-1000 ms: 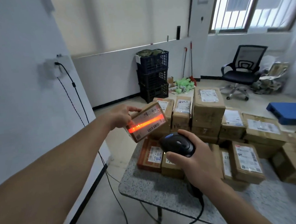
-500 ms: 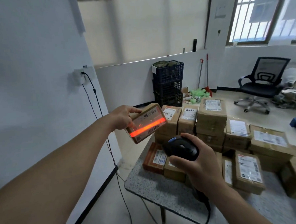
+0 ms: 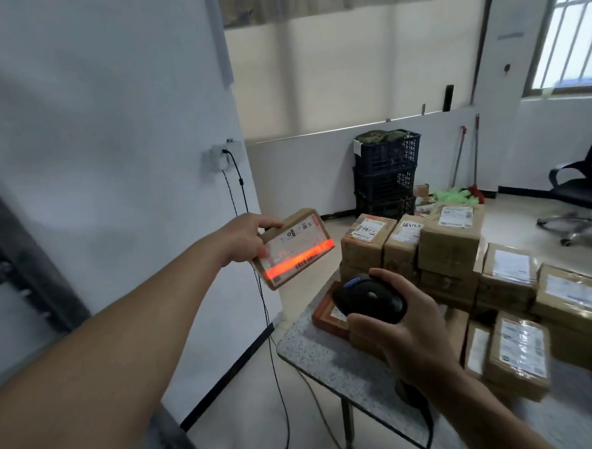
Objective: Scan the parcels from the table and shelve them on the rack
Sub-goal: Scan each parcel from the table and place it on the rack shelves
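Parcel (image 3: pixel 294 248) gripped in left hand (image 3: pixel 245 239)

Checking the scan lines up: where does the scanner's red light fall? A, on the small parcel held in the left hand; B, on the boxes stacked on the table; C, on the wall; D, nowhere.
A: the red band lies across the small parcel gripped by the left hand, facing the scanner in the right hand.
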A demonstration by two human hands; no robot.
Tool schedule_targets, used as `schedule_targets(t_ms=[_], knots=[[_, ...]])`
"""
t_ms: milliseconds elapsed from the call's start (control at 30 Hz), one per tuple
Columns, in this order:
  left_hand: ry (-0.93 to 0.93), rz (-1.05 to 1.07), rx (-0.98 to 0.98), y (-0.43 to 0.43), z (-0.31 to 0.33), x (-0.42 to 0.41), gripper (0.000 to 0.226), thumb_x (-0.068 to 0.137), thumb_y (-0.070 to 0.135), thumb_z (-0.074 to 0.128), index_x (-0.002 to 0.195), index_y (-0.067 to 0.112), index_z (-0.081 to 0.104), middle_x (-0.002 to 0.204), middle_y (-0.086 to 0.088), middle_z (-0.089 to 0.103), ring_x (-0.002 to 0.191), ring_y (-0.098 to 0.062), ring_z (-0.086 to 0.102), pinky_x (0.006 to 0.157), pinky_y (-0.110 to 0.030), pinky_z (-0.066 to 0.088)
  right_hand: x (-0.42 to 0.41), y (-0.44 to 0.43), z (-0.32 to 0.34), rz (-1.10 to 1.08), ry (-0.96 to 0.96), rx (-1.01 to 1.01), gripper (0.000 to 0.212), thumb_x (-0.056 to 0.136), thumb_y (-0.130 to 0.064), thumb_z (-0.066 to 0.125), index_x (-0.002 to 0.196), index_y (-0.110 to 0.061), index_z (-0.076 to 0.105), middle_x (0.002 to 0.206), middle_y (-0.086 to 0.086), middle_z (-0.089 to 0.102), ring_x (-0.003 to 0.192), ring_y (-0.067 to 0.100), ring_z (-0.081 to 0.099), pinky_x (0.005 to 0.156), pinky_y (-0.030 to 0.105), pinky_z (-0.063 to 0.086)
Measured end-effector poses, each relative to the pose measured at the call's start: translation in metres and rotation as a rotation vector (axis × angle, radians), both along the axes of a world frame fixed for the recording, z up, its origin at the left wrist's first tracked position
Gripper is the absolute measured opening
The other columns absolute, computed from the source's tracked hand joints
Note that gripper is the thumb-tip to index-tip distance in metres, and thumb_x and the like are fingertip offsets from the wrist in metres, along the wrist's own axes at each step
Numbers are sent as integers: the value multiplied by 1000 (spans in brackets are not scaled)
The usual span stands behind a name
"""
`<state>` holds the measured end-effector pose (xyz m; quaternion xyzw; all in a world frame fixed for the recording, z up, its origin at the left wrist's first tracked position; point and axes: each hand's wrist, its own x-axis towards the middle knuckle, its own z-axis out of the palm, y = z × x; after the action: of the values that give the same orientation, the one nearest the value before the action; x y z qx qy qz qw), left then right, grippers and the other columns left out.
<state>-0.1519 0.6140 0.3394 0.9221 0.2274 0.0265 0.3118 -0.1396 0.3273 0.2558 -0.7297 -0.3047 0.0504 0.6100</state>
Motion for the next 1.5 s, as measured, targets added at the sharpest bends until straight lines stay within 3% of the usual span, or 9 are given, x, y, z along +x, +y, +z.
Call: schedule_targets(t_ms=[100, 167, 600, 800, 967, 1100, 1233, 1367, 1500], knots=[[1, 27, 21, -2, 4, -14, 73, 83, -15, 62, 144, 26, 54, 116, -8, 60, 103, -27, 62, 88, -37, 55, -7, -1, 1, 36, 12, 5, 67, 71, -11, 90, 119, -38, 52, 106, -20, 61, 94, -11, 62, 77, 5, 51], [1, 43, 17, -1, 6, -22, 73, 83, -16, 62, 144, 24, 54, 108, -5, 59, 97, -24, 62, 82, -33, 54, -11, 0, -1, 55, 7, 12, 73, 70, -19, 92, 129, -32, 51, 110, -18, 62, 100, -3, 62, 79, 8, 53], [39, 170, 14, 24, 12, -98, 72, 84, -13, 64, 143, 27, 55, 100, -1, 61, 98, -24, 62, 90, -38, 54, -50, 30, 6, 185, -38, 20, 68, 71, -11, 89, 108, -50, 48, 103, -20, 60, 94, -4, 63, 73, 7, 52], [34, 226, 0, 43, 16, -147, 73, 82, -11, 69, 143, 28, 54, 109, -5, 63, 99, -23, 64, 72, -26, 50, -85, 51, 13, 233, -69, 17, 64, 71, -9, 89, 105, -48, 49, 99, -17, 61, 92, 2, 63, 71, 7, 51], [7, 251, -1, 59, 20, -191, 77, 80, -10, 73, 143, 28, 54, 113, -9, 66, 103, -26, 65, 83, -30, 53, -120, 68, 19, 271, -63, 19, 67, 72, -9, 89, 118, -38, 51, 105, -15, 62, 94, 1, 64, 72, 5, 51], [-30, 257, 19, 72, 22, -226, 77, 79, -10, 74, 142, 30, 55, 110, -7, 68, 101, -25, 67, 92, -34, 54, -152, 78, 26, 267, -116, 40, 64, 71, -8, 89, 107, -45, 52, 102, -15, 65, 96, -8, 62, 72, 8, 52], [-97, 248, -3, 83, 23, -262, 79, 78, -9, 75, 142, 33, 55, 109, -6, 69, 99, -22, 67, 93, -35, 56, -185, 90, 31, 249, -162, 38, 66, 71, -11, 90, 105, -50, 50, 102, -17, 64, 95, 6, 66, 74, 15, 58], [-193, 229, -60, 88, 24, -303, 85, 77, -9, 76, 145, 33, 51, 108, -3, 67, 101, -21, 65, 96, -43, 56, -222, 103, 32, 249, -181, 43, 65, 71, -9, 89, 105, -49, 50, 102, -17, 63, 96, 7, 64, 75, 10, 55], [-317, 222, -133, 91, 19, -349, 88, 76, -12, 75, 148, 31, 47, 106, 0, 67, 100, -19, 67, 89, -38, 59, -261, 112, 31, 231, -172, 77, 63, 72, -13, 89, 112, -46, 53, 104, -12, 67, 98, 7, 66, 76, 25, 61]])
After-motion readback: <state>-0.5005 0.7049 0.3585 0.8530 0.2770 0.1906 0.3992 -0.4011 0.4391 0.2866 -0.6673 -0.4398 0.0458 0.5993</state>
